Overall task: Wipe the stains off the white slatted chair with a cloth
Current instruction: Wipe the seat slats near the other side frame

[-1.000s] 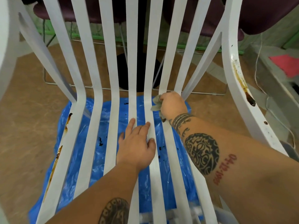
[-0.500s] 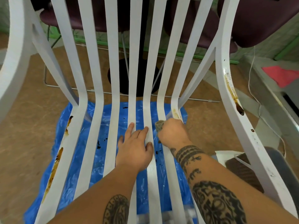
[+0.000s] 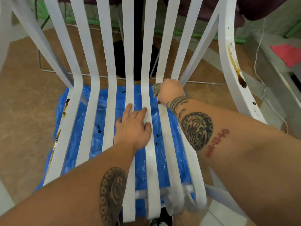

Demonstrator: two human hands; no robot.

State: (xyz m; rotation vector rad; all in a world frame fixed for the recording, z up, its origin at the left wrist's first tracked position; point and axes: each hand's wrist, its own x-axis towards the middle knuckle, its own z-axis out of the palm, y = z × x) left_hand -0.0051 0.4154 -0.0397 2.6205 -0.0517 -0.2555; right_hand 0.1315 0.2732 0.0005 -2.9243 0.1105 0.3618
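Right hand (image 3: 171, 90) clutches cloth (image 3: 156, 89) at chair slats (image 3: 112, 95), left hand (image 3: 133, 130) flat; blue sheet (image 3: 100, 114) beneath

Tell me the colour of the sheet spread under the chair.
Bright blue; the sheet shows best in the head view, between the slats.

The one head-worn camera is looking forward and steeply down onto the white slatted plastic chair (image 3: 128, 62) from close above its seat. It is facing the upright back slats, which are filling the far half of the frame. The wide lens is also taking in the crinkled blue plastic sheet (image 3: 99, 111) and the brown floor (image 3: 24, 111) below, left and right.
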